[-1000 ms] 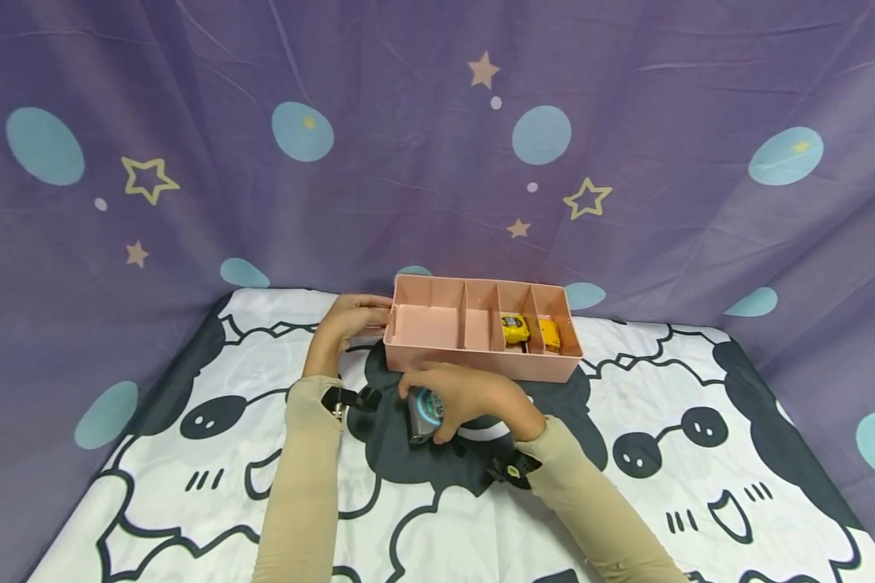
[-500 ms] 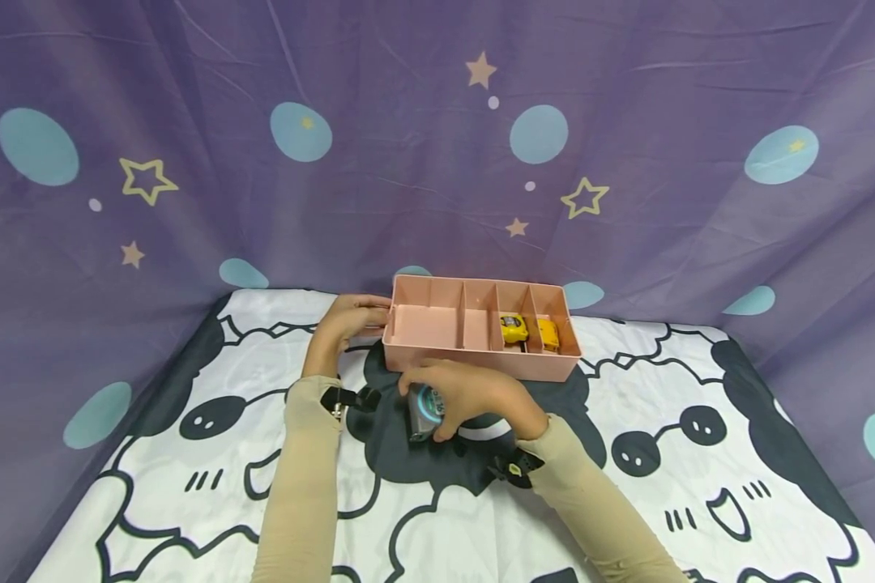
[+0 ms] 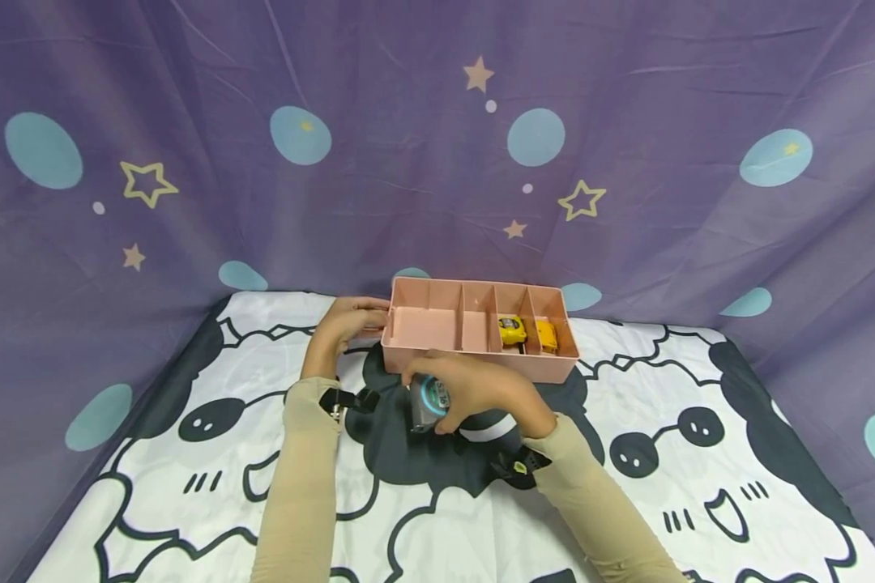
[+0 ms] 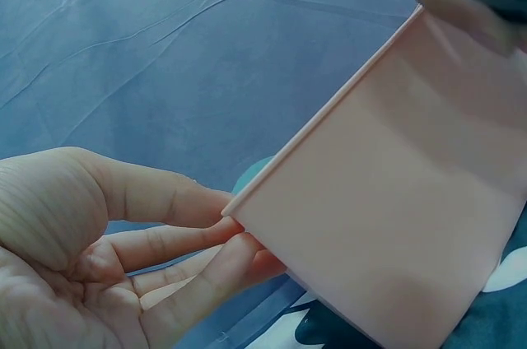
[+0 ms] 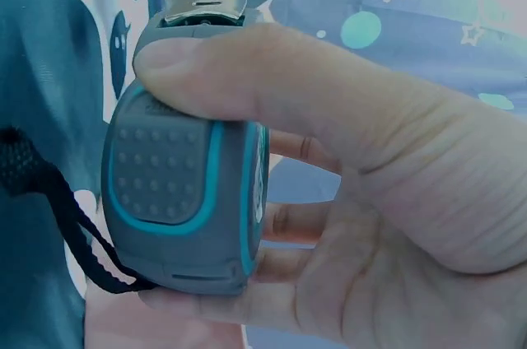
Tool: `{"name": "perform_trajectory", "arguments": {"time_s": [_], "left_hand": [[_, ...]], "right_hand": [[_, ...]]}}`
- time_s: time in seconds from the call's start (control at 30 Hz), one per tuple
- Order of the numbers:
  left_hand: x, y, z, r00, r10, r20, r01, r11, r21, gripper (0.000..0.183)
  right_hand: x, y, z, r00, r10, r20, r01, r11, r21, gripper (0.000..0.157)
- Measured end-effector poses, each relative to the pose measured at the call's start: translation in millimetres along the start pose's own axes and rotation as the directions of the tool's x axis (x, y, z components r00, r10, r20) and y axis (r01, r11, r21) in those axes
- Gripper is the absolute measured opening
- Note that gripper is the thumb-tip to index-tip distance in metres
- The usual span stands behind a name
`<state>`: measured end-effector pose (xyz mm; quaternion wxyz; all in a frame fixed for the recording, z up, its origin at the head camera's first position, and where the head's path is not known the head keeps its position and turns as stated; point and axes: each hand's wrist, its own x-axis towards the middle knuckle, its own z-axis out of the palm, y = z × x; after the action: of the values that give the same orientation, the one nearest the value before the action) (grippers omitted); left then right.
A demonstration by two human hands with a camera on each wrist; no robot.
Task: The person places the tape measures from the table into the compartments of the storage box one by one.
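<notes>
My right hand (image 3: 474, 389) grips a grey tape measure with teal trim (image 3: 426, 405), just in front of the pink box (image 3: 481, 362). In the right wrist view, the thumb presses the top of the tape measure (image 5: 160, 172) near its metal hook, and the fingers wrap its underside. A black wrist strap (image 5: 70, 217) hangs from it. At the box's left end, my left hand (image 3: 350, 322) rests its extended fingers on the end wall. The left wrist view has those fingertips (image 4: 235, 254) right at the box corner.
Dividers split the pink box into compartments. A yellow tape measure (image 3: 513, 330) lies in the third from the left, and another yellow object (image 3: 547, 336) in the rightmost one. A patterned cloth (image 3: 226, 486) covers the table; a purple curtain (image 3: 379, 162) hangs behind.
My right hand has moved slightly forward with the grey tape measure, nearer the box's front wall. The left hand has stayed at the box's left end.
</notes>
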<state>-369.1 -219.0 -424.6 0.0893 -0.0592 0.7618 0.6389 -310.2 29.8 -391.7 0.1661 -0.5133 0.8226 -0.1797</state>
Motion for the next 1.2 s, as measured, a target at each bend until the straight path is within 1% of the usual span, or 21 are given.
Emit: {"name": "perform_trajectory", "arguments": {"time_s": [0.23, 0.43, 0.57, 0.73, 0.9, 1.0, 1.1, 1.2], "left_hand": [[-0.6, 0.5, 0.9, 1.000, -0.001, -0.001, 0.001, 1.000, -0.028, 0.051], [-0.9, 0.7, 0.9, 1.000, -0.008, 0.000, 0.008, 1.000, -0.020, 0.050], [-0.4, 0.8, 1.4, 1.000, -0.006, -0.004, 0.006, 1.000, -0.013, 0.050], [0.9, 0.0, 1.2, 0.999, -0.029, -0.014, 0.029, 1.000, 0.001, 0.050], [0.2, -0.2, 1.3, 0.999, -0.040, -0.019, 0.040, 0.999, 0.018, 0.050], [-0.1, -0.4, 1.6, 0.999, -0.035, -0.014, 0.036, 0.999, 0.034, 0.050], [0.1, -0.4, 1.9, 0.999, -0.039, -0.014, 0.039, 0.999, 0.033, 0.051], [0.2, 0.0, 2.0, 0.999, -0.041, -0.012, 0.041, 0.999, 0.029, 0.051]], "right_hand": [[-9.6, -1.0, -6.4, 0.999, 0.008, -0.052, -0.007, 0.999, 0.033, 0.073], [-15.7, -2.0, -12.2, 0.993, -0.012, -0.114, 0.015, 0.999, 0.033, 0.072], [-20.3, -3.7, -17.2, 0.988, -0.010, -0.153, 0.019, 0.998, 0.058, 0.073], [-26.6, -5.5, -22.6, 0.980, -0.008, -0.197, 0.024, 0.996, 0.081, 0.077], [-32.3, -5.4, -26.6, 0.968, -0.016, -0.249, 0.036, 0.996, 0.076, 0.078], [-34.6, -5.2, -28.6, 0.962, -0.021, -0.272, 0.036, 0.998, 0.049, 0.077], [-36.5, -5.2, -30.6, 0.958, -0.023, -0.285, 0.031, 0.999, 0.026, 0.076], [-38.0, -4.8, -32.5, 0.958, -0.016, -0.285, 0.026, 0.999, 0.029, 0.075]]}}
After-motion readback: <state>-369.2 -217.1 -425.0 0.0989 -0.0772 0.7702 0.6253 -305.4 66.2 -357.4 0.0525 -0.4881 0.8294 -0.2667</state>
